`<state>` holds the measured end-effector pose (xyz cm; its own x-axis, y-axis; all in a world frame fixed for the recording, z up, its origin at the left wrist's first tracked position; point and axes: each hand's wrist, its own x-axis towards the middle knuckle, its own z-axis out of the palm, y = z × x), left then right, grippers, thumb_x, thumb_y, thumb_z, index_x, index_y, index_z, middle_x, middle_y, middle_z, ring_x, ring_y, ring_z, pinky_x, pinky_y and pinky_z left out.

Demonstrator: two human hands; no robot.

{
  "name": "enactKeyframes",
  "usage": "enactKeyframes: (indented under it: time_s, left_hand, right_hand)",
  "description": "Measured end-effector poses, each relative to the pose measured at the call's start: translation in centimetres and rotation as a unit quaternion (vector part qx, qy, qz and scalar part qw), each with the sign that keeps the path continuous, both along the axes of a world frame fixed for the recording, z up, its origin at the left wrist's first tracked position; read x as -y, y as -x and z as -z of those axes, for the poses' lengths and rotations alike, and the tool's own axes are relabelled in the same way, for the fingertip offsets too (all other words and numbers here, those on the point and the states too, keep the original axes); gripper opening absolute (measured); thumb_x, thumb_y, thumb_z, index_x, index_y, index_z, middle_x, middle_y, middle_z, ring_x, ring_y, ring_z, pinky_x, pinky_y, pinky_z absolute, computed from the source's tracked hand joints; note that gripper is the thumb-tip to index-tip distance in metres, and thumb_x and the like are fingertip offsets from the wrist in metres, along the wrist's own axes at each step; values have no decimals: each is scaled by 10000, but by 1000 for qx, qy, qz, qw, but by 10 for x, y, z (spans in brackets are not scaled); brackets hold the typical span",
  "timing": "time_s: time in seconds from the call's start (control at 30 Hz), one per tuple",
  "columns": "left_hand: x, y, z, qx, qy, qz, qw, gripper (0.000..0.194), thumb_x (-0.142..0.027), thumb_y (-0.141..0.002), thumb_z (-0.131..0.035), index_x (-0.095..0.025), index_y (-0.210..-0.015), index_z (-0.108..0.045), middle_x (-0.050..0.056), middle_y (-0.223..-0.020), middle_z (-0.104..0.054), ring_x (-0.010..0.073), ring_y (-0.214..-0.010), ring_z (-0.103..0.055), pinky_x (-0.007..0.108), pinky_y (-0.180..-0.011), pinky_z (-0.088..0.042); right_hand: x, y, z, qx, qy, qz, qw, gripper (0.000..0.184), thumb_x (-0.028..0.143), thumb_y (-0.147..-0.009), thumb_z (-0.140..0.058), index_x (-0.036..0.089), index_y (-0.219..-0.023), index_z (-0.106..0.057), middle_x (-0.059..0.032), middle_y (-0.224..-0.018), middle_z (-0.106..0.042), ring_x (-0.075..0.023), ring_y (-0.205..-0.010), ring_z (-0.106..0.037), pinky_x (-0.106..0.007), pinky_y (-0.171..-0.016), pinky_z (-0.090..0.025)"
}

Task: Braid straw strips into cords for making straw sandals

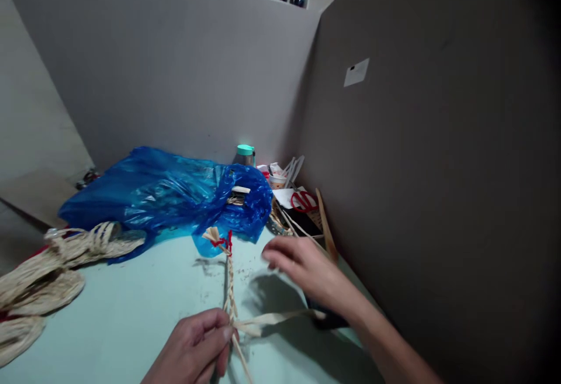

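My left hand [199,343] is closed at the lower centre, with thumb and fingers pinching a pale straw braid [230,282] at its lower end. The braid runs away from me to a red tie [228,242] and a short tuft of cut ends. From the pinch, a loose flat strand [276,317] stretches right and passes beneath my right forearm; another strand [241,356] hangs toward me. My right hand [302,261] hovers over the table right of the braid, fingers loosely bent and slightly blurred, with nothing visible in them.
A crumpled blue plastic bag [175,191] lies behind the braid. Bundles of straw braid [48,279] rest at the left. Red-handled scissors [303,201], a green-lidded bottle [245,153] and a dark object [328,317] stand or lie rightward. Grey partitions [197,68] enclose the pale table [109,325].
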<state>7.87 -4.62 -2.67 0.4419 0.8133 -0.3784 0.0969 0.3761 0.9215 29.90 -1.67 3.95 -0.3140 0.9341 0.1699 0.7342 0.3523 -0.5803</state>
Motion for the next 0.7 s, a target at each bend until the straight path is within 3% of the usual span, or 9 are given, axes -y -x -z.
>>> enactKeyframes:
  time_s: [0.03, 0.1, 0.23, 0.37, 0.47, 0.53, 0.63, 0.7]
  left_hand:
    - [0, 0, 0, 2, -8, -4, 1000, 439, -570, -719, -651, -167, -654, -490, -54, -470, -477, 9, -349, -171, 231, -406, -33]
    - [1, 0, 0, 1, -13, -13, 1000, 416, -541, -716, -655, -167, -647, -486, -52, -459, -481, 18, -356, -204, 221, -404, -54]
    - [4, -2, -5, -14, -31, -15, 999, 365, -490, -734, -629, -161, -638, -506, -27, -490, -542, 24, -356, -225, 205, -389, -94]
    - [6, -3, -7, -36, -52, -11, 998, 342, -468, -756, -602, -158, -627, -537, -5, -521, -581, 30, -325, -261, 210, -365, -124]
    - [8, -3, -7, -69, -53, -13, 996, 303, -424, -795, -573, -159, -647, -566, -44, -400, -495, 47, -310, -277, 204, -368, -159]
    - [10, -3, -9, -65, -41, -18, 997, 280, -404, -801, -576, -152, -681, -597, -56, -386, -463, 54, -325, -298, 200, -383, -190]
    - [12, -2, -13, 6, -37, -30, 999, 281, -398, -808, -594, -133, -724, -638, -55, -480, -467, 49, -391, -318, 193, -419, -219]
    - [13, -1, -16, 32, -22, -42, 998, 267, -392, -791, -634, -128, -757, -651, -52, -520, -470, 45, -420, -305, 190, -428, -201]
  right_hand:
    - [12, 12, 3, -29, 65, -63, 995, 298, 386, -965, -432, 192, -950, -657, -6, -829, -681, -133, -744, -610, -194, -630, -403]
    - [33, 30, 11, -36, 124, -103, 986, 317, 423, -958, -433, 193, -943, -652, -20, -828, -665, -149, -781, -600, -201, -615, -378]
    - [52, 42, 25, 10, 111, -61, 992, 309, 357, -967, -410, 179, -804, -603, -31, -738, -622, -146, -741, -558, -215, -572, -313]
    - [57, 46, 24, 77, 83, -25, 993, 289, 259, -949, -407, 180, -727, -574, -18, -646, -618, -116, -549, -502, -250, -518, -257]
    - [68, 60, 29, 170, 3, -37, 985, 106, 168, -822, -510, 154, -830, -615, -54, -668, -647, -166, -537, -544, -291, -487, -216]
    - [76, 73, 40, 225, -105, -69, 966, 170, 105, -728, -544, 113, -879, -623, -84, -679, -648, -207, -538, -569, -304, -465, -213]
    - [85, 86, 58, 263, -244, -69, 931, 168, 51, -730, -509, 98, -845, -622, -94, -648, -621, -209, -512, -554, -303, -452, -265]
    - [88, 86, 60, 247, -265, -73, 929, 152, 52, -771, -490, 111, -818, -622, -89, -645, -621, -204, -536, -555, -301, -471, -311]
